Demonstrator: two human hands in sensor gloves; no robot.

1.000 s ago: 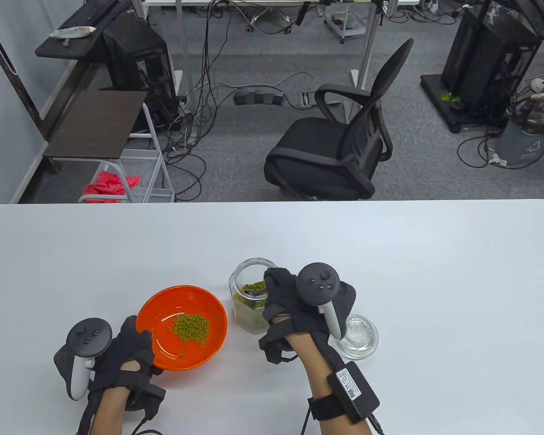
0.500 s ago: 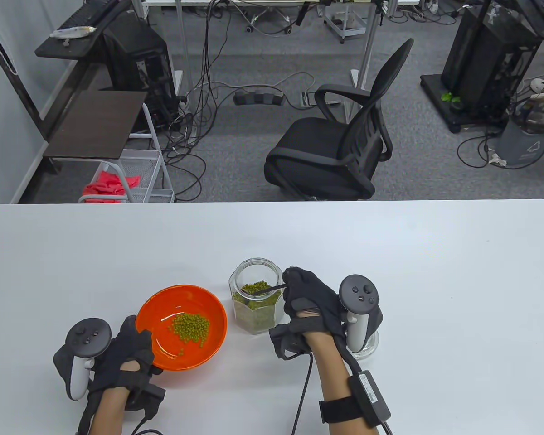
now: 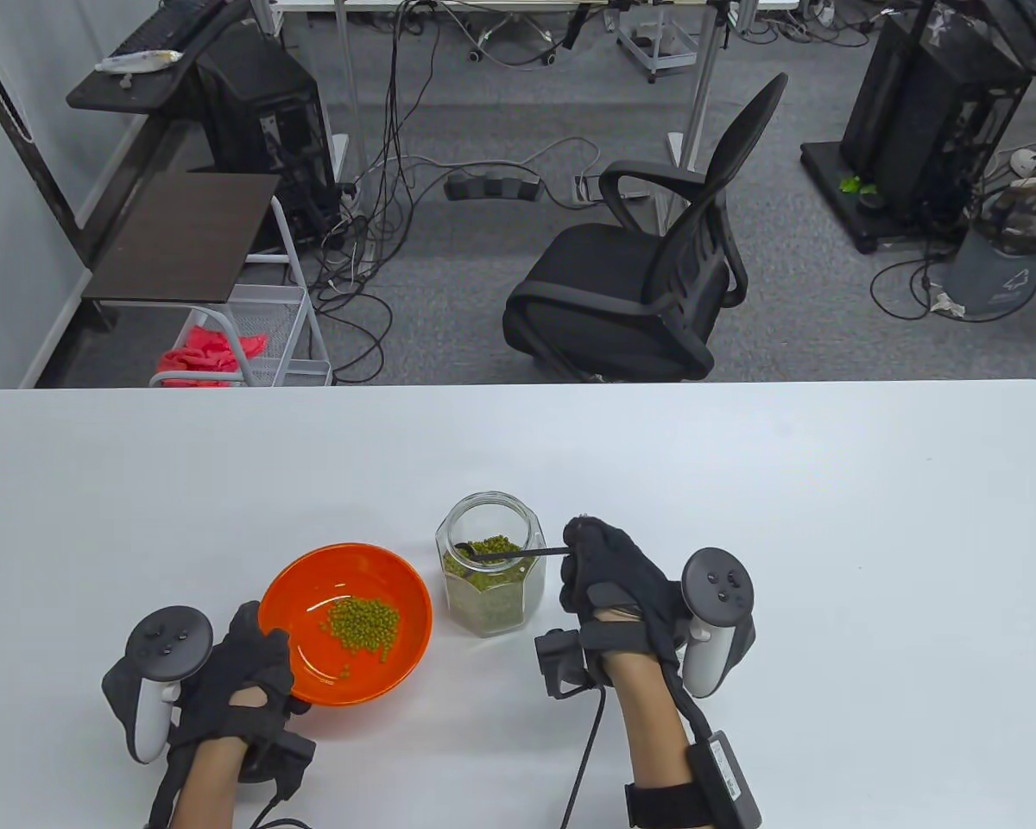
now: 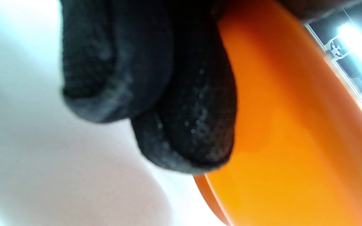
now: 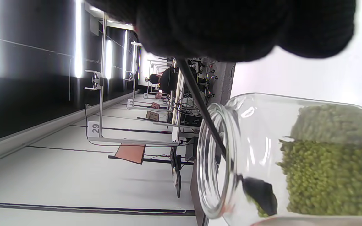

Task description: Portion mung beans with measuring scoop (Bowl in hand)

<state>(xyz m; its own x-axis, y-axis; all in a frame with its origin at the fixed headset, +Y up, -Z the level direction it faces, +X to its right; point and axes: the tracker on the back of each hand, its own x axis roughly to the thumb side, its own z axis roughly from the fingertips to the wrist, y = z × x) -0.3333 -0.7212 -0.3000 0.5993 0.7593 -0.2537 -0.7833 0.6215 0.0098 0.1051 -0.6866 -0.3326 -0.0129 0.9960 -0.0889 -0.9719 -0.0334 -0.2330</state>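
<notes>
An orange bowl (image 3: pixel 401 596) holds a small pile of mung beans (image 3: pixel 363 623) on the white table. My left hand (image 3: pixel 242 665) grips the bowl's near-left rim; its fingers (image 4: pixel 181 119) lie against the bowl's underside (image 4: pixel 294 131) in the left wrist view. A glass jar (image 3: pixel 490 596) of mung beans stands right of the bowl. My right hand (image 3: pixel 609 574) pinches the thin handle of a black measuring scoop (image 3: pixel 505 554), whose head sits inside the jar mouth. In the right wrist view the scoop head (image 5: pixel 261 196) sits inside the jar (image 5: pixel 262 125), just above the beans.
The jar's glass lid is hidden behind my right hand and tracker (image 3: pixel 716 596). The white table (image 3: pixel 829 518) stretches wide to the right and back. An office chair (image 3: pixel 647 276) stands beyond the far edge.
My right hand has drawn back to the right from over the jar mouth, with the scoop still reaching into the jar. The left hand and bowl have not moved.
</notes>
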